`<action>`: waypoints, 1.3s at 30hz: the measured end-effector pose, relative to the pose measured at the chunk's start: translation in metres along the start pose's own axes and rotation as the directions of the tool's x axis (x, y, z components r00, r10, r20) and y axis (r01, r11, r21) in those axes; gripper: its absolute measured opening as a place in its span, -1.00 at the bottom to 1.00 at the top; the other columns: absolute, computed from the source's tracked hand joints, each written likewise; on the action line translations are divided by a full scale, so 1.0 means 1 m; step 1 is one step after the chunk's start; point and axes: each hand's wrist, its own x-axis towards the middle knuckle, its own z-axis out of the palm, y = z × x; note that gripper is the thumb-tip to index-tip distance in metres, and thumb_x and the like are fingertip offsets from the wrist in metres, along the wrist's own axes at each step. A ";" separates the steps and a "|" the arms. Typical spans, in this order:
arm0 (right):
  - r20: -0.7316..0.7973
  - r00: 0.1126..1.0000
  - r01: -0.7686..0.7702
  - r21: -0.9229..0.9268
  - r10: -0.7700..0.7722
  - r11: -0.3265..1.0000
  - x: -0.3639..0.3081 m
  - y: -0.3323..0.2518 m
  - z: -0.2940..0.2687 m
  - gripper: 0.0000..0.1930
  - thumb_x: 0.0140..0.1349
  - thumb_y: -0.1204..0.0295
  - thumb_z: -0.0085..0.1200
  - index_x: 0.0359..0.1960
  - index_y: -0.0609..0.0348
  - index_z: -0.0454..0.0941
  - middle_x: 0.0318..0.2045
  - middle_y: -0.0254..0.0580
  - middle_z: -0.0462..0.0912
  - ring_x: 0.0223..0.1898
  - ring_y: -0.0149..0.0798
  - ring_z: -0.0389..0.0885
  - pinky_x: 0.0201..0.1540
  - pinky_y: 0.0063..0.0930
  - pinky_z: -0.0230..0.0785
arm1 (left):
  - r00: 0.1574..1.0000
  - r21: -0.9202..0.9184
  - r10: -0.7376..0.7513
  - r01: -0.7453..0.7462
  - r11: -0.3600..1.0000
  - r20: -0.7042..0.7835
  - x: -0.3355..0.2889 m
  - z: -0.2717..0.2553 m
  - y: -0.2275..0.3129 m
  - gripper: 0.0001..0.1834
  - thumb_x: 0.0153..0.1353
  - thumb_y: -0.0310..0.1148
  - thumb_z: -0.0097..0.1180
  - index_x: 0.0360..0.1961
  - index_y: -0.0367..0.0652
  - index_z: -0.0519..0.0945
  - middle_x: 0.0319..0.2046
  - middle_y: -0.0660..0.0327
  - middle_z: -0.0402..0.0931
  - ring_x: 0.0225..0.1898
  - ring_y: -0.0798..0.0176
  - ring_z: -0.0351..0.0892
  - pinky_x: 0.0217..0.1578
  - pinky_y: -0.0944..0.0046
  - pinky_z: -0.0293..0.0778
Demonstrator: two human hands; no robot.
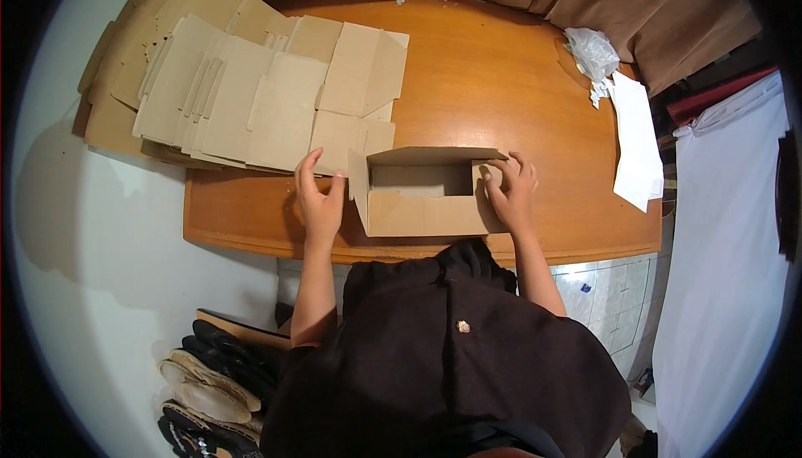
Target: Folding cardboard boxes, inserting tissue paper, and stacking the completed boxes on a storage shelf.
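A brown cardboard box (426,213) stands at the near edge of the wooden table, its top open and its inside bare. One flap sticks out on its left side. My right hand (513,190) is on the box's right end, thumb and fingers pinching the cardboard there. My left hand (319,197) hovers just left of the box with thumb and fingers apart, holding nothing. Beyond it lies a spread pile of flat, unfolded cardboard boxes (284,107), reaching close to the box's left flap.
The wooden table (476,73) has a curved near edge. At its far right are a crumpled clear plastic bag (593,54) and white paper sheets (637,145). Several pairs of shoes (213,383) stand low at the left. A brown curtain (618,7) hangs behind.
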 end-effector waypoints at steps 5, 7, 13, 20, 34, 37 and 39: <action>0.034 0.998 -0.053 -0.007 0.053 0.999 0.007 -0.010 0.004 -0.57 0.21 0.22 -0.06 0.15 -0.21 0.37 0.19 0.04 0.19 0.22 0.09 0.07 0.23 0.01 -0.19 | 0.969 -0.056 -0.074 0.090 0.994 0.236 -0.012 0.022 0.004 -0.35 -0.02 -0.36 0.24 0.13 -0.20 0.28 0.08 -0.03 0.28 0.13 -0.04 0.27 0.13 0.09 0.21; 0.094 0.989 -0.107 -0.051 0.111 0.993 0.006 -0.011 0.008 -0.57 0.26 0.17 -0.14 0.19 -0.23 0.33 0.23 0.07 0.13 0.26 0.12 0.00 0.25 0.05 -0.25 | 0.954 -0.055 -0.108 0.128 0.990 0.279 -0.016 0.032 -0.004 -0.14 -0.09 -0.27 0.31 0.22 -0.18 0.14 0.12 -0.12 0.20 0.18 -0.07 0.21 0.14 0.03 0.18; 0.075 0.994 -0.074 -0.049 0.077 0.996 0.008 -0.009 0.015 -0.54 0.24 0.17 -0.10 0.21 -0.21 0.30 0.25 0.09 0.10 0.26 0.16 0.00 0.25 0.06 -0.19 | 0.882 0.134 -0.288 0.256 0.957 0.372 -0.027 0.054 -0.019 0.13 -0.18 -0.25 0.39 0.31 -0.12 -0.15 0.18 -0.22 0.05 0.23 -0.15 0.09 0.19 -0.05 0.06; -0.065 0.997 0.043 0.165 -0.033 0.985 0.003 -0.007 0.016 -0.52 0.22 0.27 -0.08 0.19 0.08 0.28 0.18 0.07 0.24 0.24 0.07 0.08 0.27 -0.15 -0.13 | 0.921 0.210 -0.154 0.081 0.974 0.357 -0.025 0.057 -0.015 -0.02 -0.05 -0.21 0.27 0.29 -0.15 -0.09 0.14 -0.13 0.17 0.17 -0.16 0.16 0.13 -0.08 0.10; -0.010 0.999 0.048 -0.033 -0.049 0.998 0.004 -0.007 0.016 -0.47 -0.14 0.28 0.25 -0.03 -0.02 0.44 0.05 -0.03 0.31 0.12 0.02 0.22 0.15 -0.13 0.03 | 0.971 0.021 -0.042 0.038 0.999 0.234 -0.024 0.058 -0.010 -0.27 -0.11 -0.27 0.32 0.12 -0.09 0.29 0.07 0.01 0.28 0.12 -0.07 0.25 0.09 0.04 0.23; 0.007 0.998 -0.062 0.004 0.062 0.998 0.007 -0.008 0.014 -0.39 -0.14 0.30 0.25 0.05 -0.02 0.38 0.11 0.04 0.25 0.16 0.07 0.18 0.19 -0.09 -0.01 | 0.956 0.156 -0.032 -0.014 0.988 0.293 -0.023 0.059 -0.011 -0.14 -0.11 -0.26 0.32 0.20 -0.16 0.13 0.08 -0.02 0.28 0.13 -0.08 0.24 0.09 0.02 0.24; 0.022 0.998 -0.058 0.011 0.057 0.998 0.007 -0.007 0.014 -0.37 -0.15 0.30 0.26 0.06 -0.02 0.36 0.13 0.06 0.22 0.17 0.09 0.16 0.20 -0.08 -0.01 | 0.951 0.171 -0.058 0.005 0.985 0.304 -0.023 0.060 -0.010 -0.15 -0.08 -0.25 0.31 0.22 -0.15 0.13 0.10 -0.04 0.25 0.15 -0.07 0.22 0.11 0.03 0.22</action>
